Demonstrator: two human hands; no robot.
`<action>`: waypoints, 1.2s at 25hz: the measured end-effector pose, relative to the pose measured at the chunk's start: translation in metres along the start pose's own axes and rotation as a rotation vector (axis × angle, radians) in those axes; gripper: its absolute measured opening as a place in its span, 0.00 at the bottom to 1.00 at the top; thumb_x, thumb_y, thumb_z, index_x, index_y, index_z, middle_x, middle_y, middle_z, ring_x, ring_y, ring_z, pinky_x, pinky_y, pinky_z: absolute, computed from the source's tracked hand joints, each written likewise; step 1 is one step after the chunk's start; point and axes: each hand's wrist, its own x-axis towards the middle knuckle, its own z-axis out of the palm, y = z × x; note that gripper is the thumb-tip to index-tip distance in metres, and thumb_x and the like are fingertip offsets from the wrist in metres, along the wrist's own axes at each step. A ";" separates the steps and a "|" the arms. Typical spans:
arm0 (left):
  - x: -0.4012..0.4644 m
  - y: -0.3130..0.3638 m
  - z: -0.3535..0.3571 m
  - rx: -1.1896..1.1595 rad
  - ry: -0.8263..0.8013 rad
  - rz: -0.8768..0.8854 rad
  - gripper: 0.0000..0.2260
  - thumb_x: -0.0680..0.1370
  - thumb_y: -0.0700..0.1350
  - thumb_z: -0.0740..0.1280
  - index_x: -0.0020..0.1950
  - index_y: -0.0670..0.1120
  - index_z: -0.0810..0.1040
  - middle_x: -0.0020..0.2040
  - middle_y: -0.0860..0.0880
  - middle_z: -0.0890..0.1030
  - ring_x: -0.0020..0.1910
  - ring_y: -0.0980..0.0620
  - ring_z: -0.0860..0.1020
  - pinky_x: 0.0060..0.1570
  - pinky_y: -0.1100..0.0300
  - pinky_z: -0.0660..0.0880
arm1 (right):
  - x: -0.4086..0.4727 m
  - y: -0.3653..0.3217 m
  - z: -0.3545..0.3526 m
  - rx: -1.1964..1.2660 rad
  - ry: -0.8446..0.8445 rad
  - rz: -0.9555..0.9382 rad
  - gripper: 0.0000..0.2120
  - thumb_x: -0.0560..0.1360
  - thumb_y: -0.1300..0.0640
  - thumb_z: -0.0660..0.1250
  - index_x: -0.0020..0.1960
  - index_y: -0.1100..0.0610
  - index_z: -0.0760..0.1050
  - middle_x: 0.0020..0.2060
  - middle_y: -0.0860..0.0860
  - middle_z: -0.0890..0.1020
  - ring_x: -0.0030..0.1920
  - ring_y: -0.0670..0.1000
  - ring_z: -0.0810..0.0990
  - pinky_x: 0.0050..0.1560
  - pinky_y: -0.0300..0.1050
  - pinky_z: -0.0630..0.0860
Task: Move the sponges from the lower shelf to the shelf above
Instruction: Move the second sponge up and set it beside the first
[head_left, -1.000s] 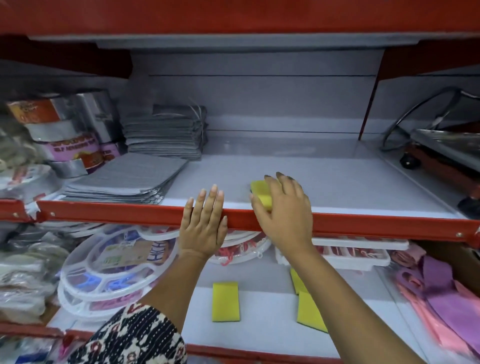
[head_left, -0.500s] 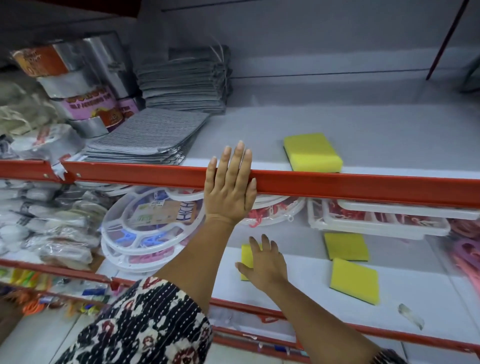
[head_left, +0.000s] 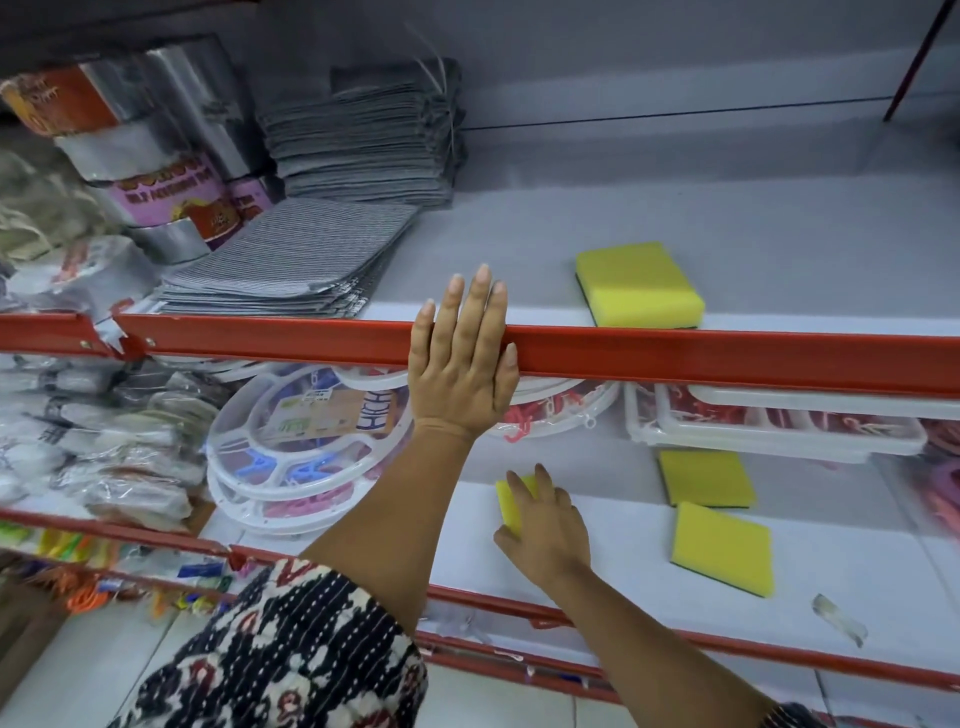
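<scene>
One yellow sponge (head_left: 640, 285) lies on the upper shelf (head_left: 779, 249), just behind its red front rail (head_left: 727, 358). On the lower shelf (head_left: 623, 551) my right hand (head_left: 545, 525) closes its fingers around a yellow sponge (head_left: 511, 501), which is mostly hidden under the hand and still rests on the shelf. Two more yellow sponges lie to the right on that shelf, one further back (head_left: 706, 477) and one nearer the front (head_left: 722, 548). My left hand (head_left: 462, 358) rests flat on the red rail, fingers together, holding nothing.
Stacks of grey cloths (head_left: 291, 260) and foil rolls (head_left: 156, 156) fill the left of the upper shelf. Round white plastic hangers (head_left: 291, 447) and white trays (head_left: 769, 426) sit at the back of the lower shelf. A scrap of tape (head_left: 839, 618) lies near its front edge.
My right hand let go of a sponge on the upper shelf, dropped to the lower shelf and took hold of another one. The view tilted downward. My left hand stayed on the rail.
</scene>
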 end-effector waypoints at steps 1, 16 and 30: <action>0.000 0.000 -0.001 0.005 -0.003 -0.001 0.21 0.82 0.50 0.46 0.74 0.45 0.57 0.71 0.46 0.64 0.77 0.52 0.50 0.74 0.53 0.51 | -0.011 0.004 -0.010 0.035 0.045 -0.020 0.34 0.73 0.44 0.61 0.76 0.46 0.53 0.78 0.56 0.53 0.70 0.60 0.64 0.67 0.53 0.69; 0.004 0.004 -0.008 0.018 0.006 -0.007 0.23 0.82 0.49 0.49 0.77 0.44 0.56 0.78 0.48 0.52 0.76 0.48 0.55 0.74 0.50 0.53 | -0.070 -0.004 -0.269 0.057 0.941 -0.213 0.27 0.72 0.48 0.64 0.71 0.48 0.68 0.76 0.59 0.57 0.70 0.59 0.65 0.67 0.49 0.65; 0.006 0.003 -0.006 0.014 0.014 -0.004 0.23 0.82 0.49 0.49 0.76 0.43 0.58 0.75 0.45 0.60 0.73 0.45 0.60 0.73 0.49 0.55 | -0.033 0.038 -0.283 -0.032 0.822 0.027 0.19 0.78 0.49 0.56 0.67 0.52 0.73 0.70 0.57 0.72 0.69 0.60 0.69 0.63 0.55 0.71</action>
